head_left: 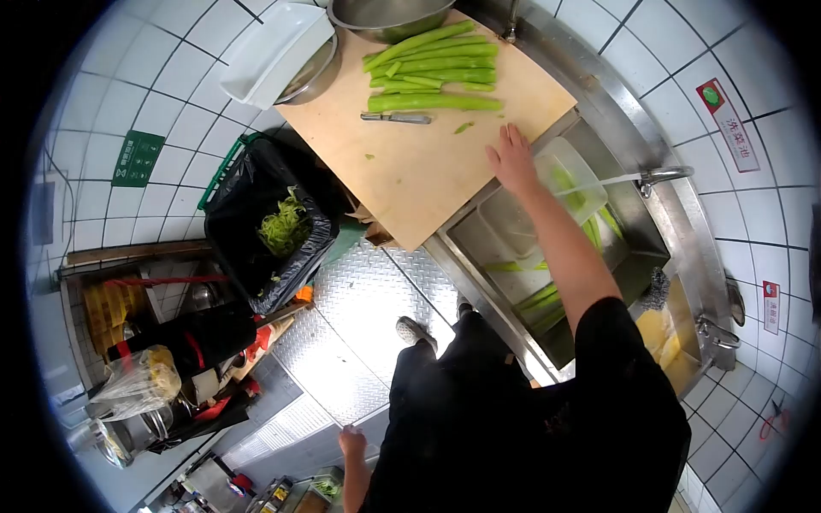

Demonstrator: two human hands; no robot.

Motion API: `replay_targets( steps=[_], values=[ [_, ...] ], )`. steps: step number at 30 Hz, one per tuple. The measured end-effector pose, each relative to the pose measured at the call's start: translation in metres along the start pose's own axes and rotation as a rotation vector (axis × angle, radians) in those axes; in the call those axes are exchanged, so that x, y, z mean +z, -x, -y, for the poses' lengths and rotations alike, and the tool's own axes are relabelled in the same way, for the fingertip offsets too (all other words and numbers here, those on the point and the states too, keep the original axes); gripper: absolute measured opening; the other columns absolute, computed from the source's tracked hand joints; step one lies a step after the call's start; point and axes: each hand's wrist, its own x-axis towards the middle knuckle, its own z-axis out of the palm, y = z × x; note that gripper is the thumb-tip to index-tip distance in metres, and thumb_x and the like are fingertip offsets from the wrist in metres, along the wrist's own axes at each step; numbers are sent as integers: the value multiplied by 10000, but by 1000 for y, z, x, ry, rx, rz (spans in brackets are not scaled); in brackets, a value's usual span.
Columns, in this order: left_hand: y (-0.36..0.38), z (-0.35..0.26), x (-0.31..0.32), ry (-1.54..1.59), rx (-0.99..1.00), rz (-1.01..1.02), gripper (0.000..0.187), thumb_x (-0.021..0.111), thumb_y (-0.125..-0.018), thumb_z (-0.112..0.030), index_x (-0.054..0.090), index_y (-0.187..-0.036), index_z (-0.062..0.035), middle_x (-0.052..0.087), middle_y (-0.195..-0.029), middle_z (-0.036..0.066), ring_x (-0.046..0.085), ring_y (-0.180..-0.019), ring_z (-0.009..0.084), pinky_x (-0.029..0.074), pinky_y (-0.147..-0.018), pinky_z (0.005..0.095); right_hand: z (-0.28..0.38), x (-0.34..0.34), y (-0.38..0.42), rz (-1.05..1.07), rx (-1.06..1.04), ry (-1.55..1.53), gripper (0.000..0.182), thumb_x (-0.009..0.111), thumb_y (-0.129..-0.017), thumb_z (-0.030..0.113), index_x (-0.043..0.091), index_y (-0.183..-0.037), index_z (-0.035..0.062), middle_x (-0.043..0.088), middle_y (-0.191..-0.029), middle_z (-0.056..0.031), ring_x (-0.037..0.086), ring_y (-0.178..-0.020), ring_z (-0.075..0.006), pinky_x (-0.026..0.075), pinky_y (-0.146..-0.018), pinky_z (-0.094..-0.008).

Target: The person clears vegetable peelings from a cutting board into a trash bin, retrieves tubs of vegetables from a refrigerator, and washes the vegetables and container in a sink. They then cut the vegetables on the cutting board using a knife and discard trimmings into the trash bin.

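Observation:
My right hand rests with fingers stretched out on the right edge of the wooden cutting board, beside the sink. It holds nothing. Several peeled green stalks, which look like celtuce, lie in a row at the far side of the board. In front of them is a small metal tool, perhaps a peeler. My left hand hangs low at my left side with its fingers curled in, and I see nothing in it. Under my right forearm a clear plastic container sits in the sink, with green stalks around it.
Water runs from a tap into the steel sink. A black-lined bin with green peelings stands left of the board. A white tray and a metal bowl are at the back. A loaded shelf is at left.

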Motion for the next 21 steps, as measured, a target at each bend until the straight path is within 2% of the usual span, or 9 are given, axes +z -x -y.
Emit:
replay_targets(
  steps=[3,6,9,12,15,18,21],
  values=[
    [18,-5,-7,-18,-10,31,387,685,-844,-268,680,-1139,-17,681,-1125,255,634,-1095,410,494,-952,473,-3,17,-47,84,80,125,698,487,-989,443,385,-1459,-63,362,-1526,-263,326,-1429,-398,244,-1192,-484],
    [7,46,28,-171,129,67,403,682,-834,-281,681,-1138,-17,676,-1135,259,635,-1094,408,499,-942,482,1,37,-61,110,145,151,732,472,-987,465,355,-1474,-68,342,-1540,-267,302,-1450,-383,214,-1207,-472],
    [40,21,12,-11,-31,117,424,679,-831,-299,678,-1140,-9,675,-1136,256,637,-1083,420,501,-947,487,24,46,-60,143,134,166,744,469,-988,461,332,-1480,-80,328,-1550,-267,270,-1468,-379,188,-1218,-466],
    [0,65,51,-275,138,303,434,683,-833,-315,677,-1135,-3,681,-1135,251,639,-1096,414,502,-961,475,54,57,-49,127,51,163,742,464,-993,452,327,-1476,-94,321,-1556,-266,256,-1475,-379,178,-1222,-465],
    [-26,73,54,-298,281,225,431,684,-842,-315,676,-1131,5,684,-1141,246,638,-1111,407,502,-970,463,93,62,-40,132,1,177,725,466,-996,437,344,-1461,-105,331,-1550,-267,264,-1471,-384,188,-1220,-468],
    [-25,16,-1,48,48,164,420,688,-854,-306,673,-1130,10,678,-1159,251,638,-1119,398,505,-964,456,128,71,-35,147,-50,138,720,467,-996,435,352,-1452,-110,342,-1541,-270,271,-1465,-395,191,-1218,-471],
    [-63,4,-29,9,95,149,408,689,-865,-295,671,-1135,11,675,-1167,252,643,-1106,400,506,-960,453,167,95,-25,95,-17,83,745,465,-991,461,351,-1450,-113,346,-1533,-281,262,-1465,-409,182,-1221,-473]
  ],
)
